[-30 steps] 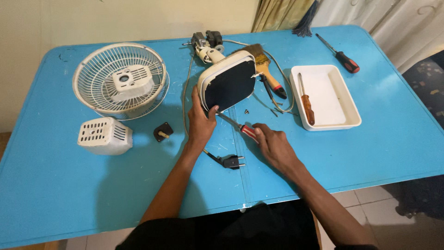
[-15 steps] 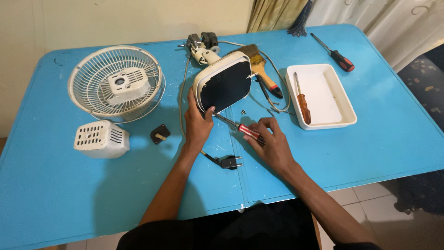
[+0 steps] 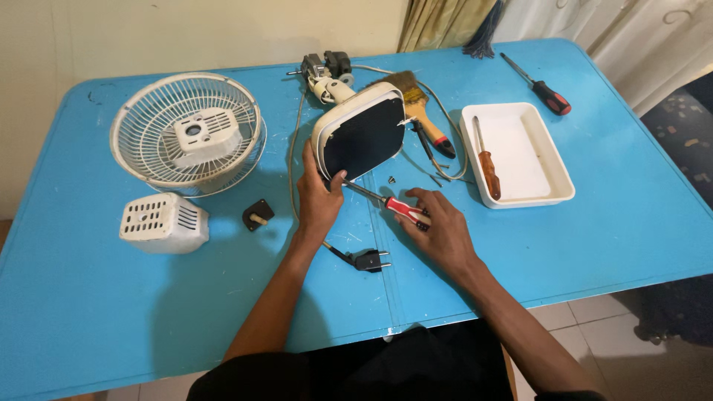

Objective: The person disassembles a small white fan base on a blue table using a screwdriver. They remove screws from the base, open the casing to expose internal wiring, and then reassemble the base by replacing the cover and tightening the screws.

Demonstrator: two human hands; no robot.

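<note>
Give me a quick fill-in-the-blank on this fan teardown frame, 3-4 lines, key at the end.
1. The left hand steadies the tilted fan base, while the right hand holds a screwdriver with a ____ handle.
2. The white tray holds one screwdriver with a ____ handle.
3. The round fan grille lies ____ of the fan base in the head view.
4. The black plug lies on the ____ table.

Missing words: red; brown; left; blue

Blue desk [image 3: 111, 327] with fan parts and tools.
On it lay a wire guard [image 3: 187, 134], a vented cover [image 3: 163, 222], a plug [image 3: 370, 260], a brush [image 3: 417, 104] and a white tray [image 3: 520, 199].
</note>
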